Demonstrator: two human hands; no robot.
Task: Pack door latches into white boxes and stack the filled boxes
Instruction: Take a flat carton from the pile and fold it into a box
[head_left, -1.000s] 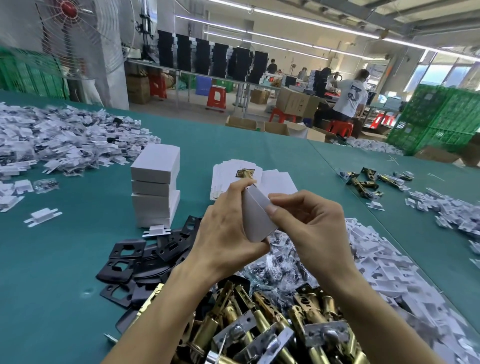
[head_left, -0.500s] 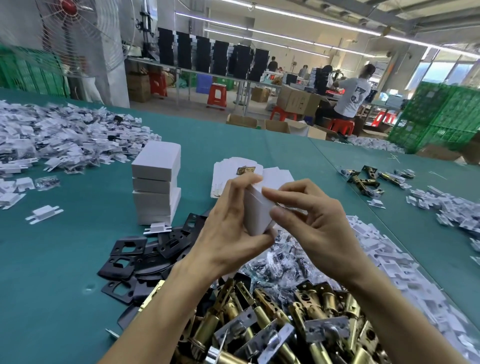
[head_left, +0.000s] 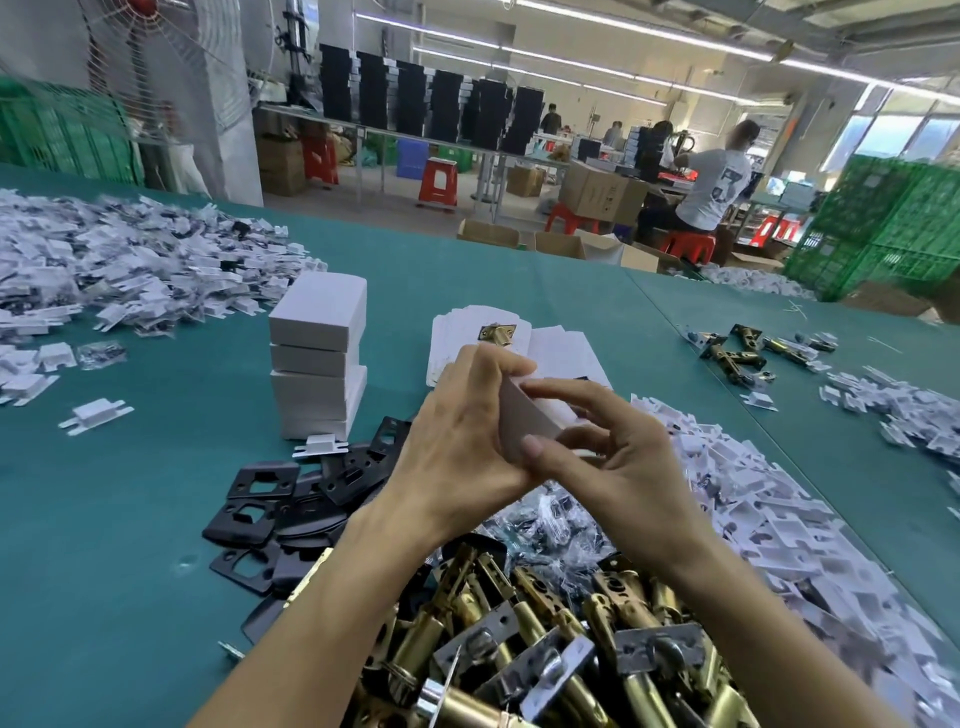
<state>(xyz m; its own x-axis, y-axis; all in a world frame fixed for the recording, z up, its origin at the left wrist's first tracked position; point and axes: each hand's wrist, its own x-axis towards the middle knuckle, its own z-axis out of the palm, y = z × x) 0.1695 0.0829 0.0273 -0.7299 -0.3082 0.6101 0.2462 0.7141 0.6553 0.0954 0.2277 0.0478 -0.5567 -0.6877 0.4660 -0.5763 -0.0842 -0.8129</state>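
White box (head_left: 524, 423): held clear of the table, tilted, caught between both hands above the latch heap; 1 pale side panel showing, the rest hidden behind the hands.
Left hand (head_left: 462, 436): back turned to the camera, fingers curled round the box's left side and gripping it.
Right hand (head_left: 631, 467): thumb pressed against the box's near lower edge, index finger stretched over its upper edge, pinching it between the 2; remaining fingers loosely bent, just off the cardboard.
Door latches (head_left: 545, 639): brass-coloured heap with silver faceplates, nearest the camera, lying under both forearms.
Single latch (head_left: 497, 332): resting on a fan of flat box blanks (head_left: 457, 338), just beyond the hands.
Stacked boxes (head_left: 317, 358): closed, plain white, in 1 column on the green table (head_left: 104, 519), left of the hands.
Black plates (head_left: 270, 499): scattered between the column and the latch heap.
Clear packets (head_left: 550, 525): bagged small parts, directly below the hands.
White plastic pieces (head_left: 789, 525): a drift along the right; a second pile (head_left: 114, 270) at far left.
Writing: dark print on the back of a seated worker's white shirt (head_left: 719, 187), too blurred to read.
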